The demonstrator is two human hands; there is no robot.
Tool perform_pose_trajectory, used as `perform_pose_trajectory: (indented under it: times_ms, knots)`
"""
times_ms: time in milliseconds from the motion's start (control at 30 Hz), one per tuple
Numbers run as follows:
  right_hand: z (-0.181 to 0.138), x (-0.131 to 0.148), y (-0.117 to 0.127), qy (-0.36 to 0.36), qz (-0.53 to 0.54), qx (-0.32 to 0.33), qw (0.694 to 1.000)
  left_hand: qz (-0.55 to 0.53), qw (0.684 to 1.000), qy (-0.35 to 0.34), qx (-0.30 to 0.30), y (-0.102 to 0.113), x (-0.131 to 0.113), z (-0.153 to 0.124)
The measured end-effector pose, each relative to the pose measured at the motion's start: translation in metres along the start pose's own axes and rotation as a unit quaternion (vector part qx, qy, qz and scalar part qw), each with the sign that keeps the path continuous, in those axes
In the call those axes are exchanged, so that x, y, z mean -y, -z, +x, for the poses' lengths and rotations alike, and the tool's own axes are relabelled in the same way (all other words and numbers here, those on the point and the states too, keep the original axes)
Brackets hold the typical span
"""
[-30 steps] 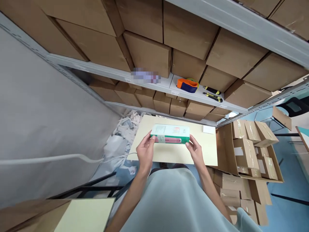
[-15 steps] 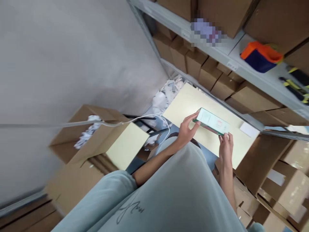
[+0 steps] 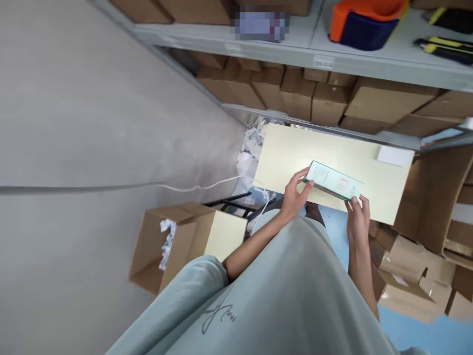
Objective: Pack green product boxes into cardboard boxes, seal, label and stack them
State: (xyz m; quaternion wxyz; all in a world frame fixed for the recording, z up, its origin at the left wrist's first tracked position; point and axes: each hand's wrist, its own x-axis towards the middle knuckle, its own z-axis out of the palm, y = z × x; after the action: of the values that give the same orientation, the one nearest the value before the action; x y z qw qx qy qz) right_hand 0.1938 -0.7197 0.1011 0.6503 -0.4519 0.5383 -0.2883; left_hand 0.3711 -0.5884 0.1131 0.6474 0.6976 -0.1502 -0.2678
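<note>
Between my hands is a long, narrow carton (image 3: 332,180), white on its upper face with green edges and small print. My left hand (image 3: 295,195) grips its left end, thumb on the near edge and fingers at the far side. At the right end, my right hand (image 3: 358,212) pinches the near corner with thumb and fingertips. The carton is held over a pale yellow tabletop (image 3: 284,153), slightly tilted. Whether it touches the surface I cannot tell. A small white pad or box (image 3: 392,155) lies at the tabletop's far right corner.
Behind the tabletop stands a metal shelf (image 3: 273,47) with cardboard boxes, an orange and navy holder (image 3: 365,24) and yellow-black cutters (image 3: 445,49). An open carton (image 3: 148,251) with white paper is at left. A white cable (image 3: 207,186) crosses from the wall. More cartons (image 3: 410,261) lie at right.
My view has turned, so the shelf and tabletop look more level. Both hands keep their hold on the carton, which sits slightly farther right in view.
</note>
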Motion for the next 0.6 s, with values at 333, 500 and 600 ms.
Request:
perform_pose_trajectory:
  times_ms: [333,500,600]
  knots:
    - [-0.11,-0.071,-0.041,0.013,0.063,-0.235,0.97,-0.004,0.982,0.029,0.185,0.048,0.038,0.006]
    - [-0.152,-0.087,-0.064,0.027,0.075,-0.289,0.954,0.0,0.976,0.04,0.214,0.056,0.054,0.005]
    - [-0.171,-0.092,-0.071,0.029,0.074,-0.313,0.946,0.003,0.972,0.049,0.231,0.053,0.059,0.004]
